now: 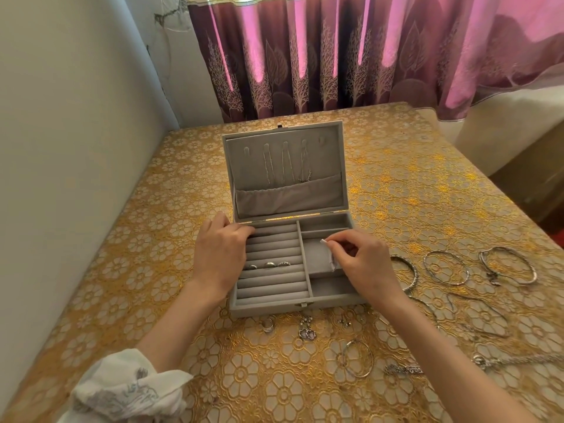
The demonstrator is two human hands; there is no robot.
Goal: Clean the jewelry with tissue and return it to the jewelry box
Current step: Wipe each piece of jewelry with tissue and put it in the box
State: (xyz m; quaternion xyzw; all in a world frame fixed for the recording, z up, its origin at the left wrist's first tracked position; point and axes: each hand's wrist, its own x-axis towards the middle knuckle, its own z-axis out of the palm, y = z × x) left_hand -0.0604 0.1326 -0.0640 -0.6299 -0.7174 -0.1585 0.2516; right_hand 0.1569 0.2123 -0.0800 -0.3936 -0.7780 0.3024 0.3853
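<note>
Here, no brand, label or writing is legible. The grey jewelry box (293,239) stands open on the gold floral tablecloth (396,190). Three rings (268,265) sit in one slot of its ring rolls; three chains (285,161) hang inside its raised lid. The left hand (221,251) rests on the box's left wall, fingers pressed together along the rear roll. The right hand (363,261) is above the box's right compartments, thumb and forefinger pinching a small white tissue (324,241). Right of the box lie three bangles (445,268); in front of it lie one bangle (357,358), a ring (268,325) and small pieces too fine to count.
</note>
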